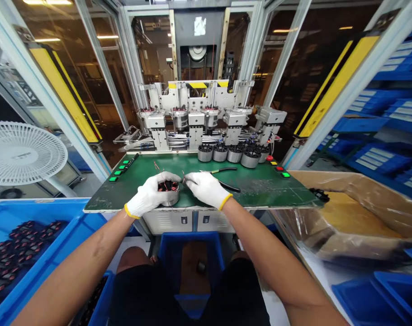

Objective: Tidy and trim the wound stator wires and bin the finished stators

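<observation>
My left hand (157,189), in a white glove with a yellow cuff, is wrapped round a motor stator (170,199) near the front edge of the green worktop. Reddish copper windings show in the stator's open top, and thin copper wire ends rise above it. To its right, my right hand (206,186), gloved alike, has thumb and fingers pinched together beside a short copper wire (183,175). Whether that wire is joined to the stator I cannot make out. Beyond my right hand lie pliers or cutters with green-and-black handles (224,170), partly hidden by the glove.
Several metal stators (250,157) stand before the winding machine (195,120). Green buttons (113,179) line the worktop's left side; coloured buttons (279,168) sit at its right. A blue bin (87,217) of wound parts stands left, a plastic-lined carton (355,190) right, a white fan (22,156) far left.
</observation>
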The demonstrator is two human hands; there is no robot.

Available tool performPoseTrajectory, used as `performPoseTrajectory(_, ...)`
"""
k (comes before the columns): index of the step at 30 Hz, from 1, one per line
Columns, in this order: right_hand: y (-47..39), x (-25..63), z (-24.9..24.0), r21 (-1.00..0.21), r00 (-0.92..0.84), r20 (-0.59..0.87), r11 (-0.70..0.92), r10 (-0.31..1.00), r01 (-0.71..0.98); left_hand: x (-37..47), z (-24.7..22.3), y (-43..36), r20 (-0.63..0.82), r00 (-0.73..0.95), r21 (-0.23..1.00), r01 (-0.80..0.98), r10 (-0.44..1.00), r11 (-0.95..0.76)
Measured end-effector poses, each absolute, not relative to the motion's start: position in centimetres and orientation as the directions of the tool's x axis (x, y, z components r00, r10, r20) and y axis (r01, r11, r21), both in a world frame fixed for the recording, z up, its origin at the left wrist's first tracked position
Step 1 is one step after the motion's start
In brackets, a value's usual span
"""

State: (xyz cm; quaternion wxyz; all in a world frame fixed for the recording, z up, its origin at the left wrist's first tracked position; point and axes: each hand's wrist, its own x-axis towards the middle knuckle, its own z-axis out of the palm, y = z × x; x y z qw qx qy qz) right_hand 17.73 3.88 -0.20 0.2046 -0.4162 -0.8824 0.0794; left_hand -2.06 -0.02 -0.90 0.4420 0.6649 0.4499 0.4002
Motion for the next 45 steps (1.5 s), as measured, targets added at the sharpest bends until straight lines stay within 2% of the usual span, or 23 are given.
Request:
performPoseTrajectory(5,4.8,16.9,-1.0,-0.300,-0.505,0.335,0.598,0.796,0.743,-1.8,-0.6,-0.4,0.156,0.252,0.943,0.250,0.955,-0.220)
performPoseTrajectory(7,2.9,17.6,-1.1,-0.323,-0.355,0.468,0.530,0.809,0.784,-1.7,-0.5,-0.5,0.153,0.236,0.937,0.273,0.960,-0.216)
performPoseTrajectory(9,0.9,18.5,-0.9,-0.338,-0.256,0.615,0.542,0.746,0.769,-1.6,-0.4,-0.5,0.154,0.211,0.936,0.283,0.965,-0.211)
performPoseTrajectory(11,-0.6,18.7,-0.7,-0.266,-0.343,0.668,0.642,0.661,0.719,-1.4,-0.4,-0.4,0.178,0.192,0.929,0.290,0.965,-0.229)
performPoseTrajectory(14,-1.0,17.5,-0.9,-0.101,-0.532,0.548,0.682,0.645,0.724,-1.2,-0.3,-0.1,0.241,0.189,0.904,0.313,0.952,-0.291)
performPoseTrajectory(18,0.0,16.2,-1.3,0.090,-0.573,0.458,0.606,0.679,0.790,-1.2,-0.3,0.1,0.255,0.188,0.892,0.332,0.949,-0.305)
performPoseTrajectory(21,0.0,16.7,-1.5,0.137,-0.590,0.440,0.598,0.678,0.789,-1.3,-0.3,0.1,0.232,0.198,0.893,0.345,0.952,-0.289)
performPoseTrajectory(29,-1.1,16.9,-3.2,0.033,-0.438,0.441,0.473,0.784,0.880,-1.2,-0.2,0.1,0.213,0.212,0.900,0.339,0.954,-0.276)
performPoseTrajectory(32,-1.2,16.7,-3.1,0.049,-0.415,0.427,0.438,0.804,0.898,-1.0,-0.1,0.1,0.203,0.202,0.908,0.327,0.958,-0.261)
performPoseTrajectory(36,-0.5,17.0,-2.6,0.047,-0.476,0.404,0.502,0.781,0.863,-0.7,-0.4,0.2,0.192,0.170,0.908,0.342,0.967,-0.240)
performPoseTrajectory(42,0.6,17.7,-2.6,-0.122,-0.512,0.406,0.601,0.756,0.790,-3.1,1.7,0.8,0.207,0.318,0.821,0.458,0.925,-0.341)
performPoseTrajectory(43,0.7,17.8,-2.6,-0.142,-0.509,0.411,0.605,0.757,0.784,-3.8,2.5,0.4,0.250,0.269,0.790,0.498,0.930,-0.357)
performPoseTrajectory(45,0.7,17.9,-2.6,-0.168,-0.504,0.422,0.611,0.754,0.774,-4.8,3.8,-0.8,0.462,0.014,0.708,0.597,0.887,-0.378)
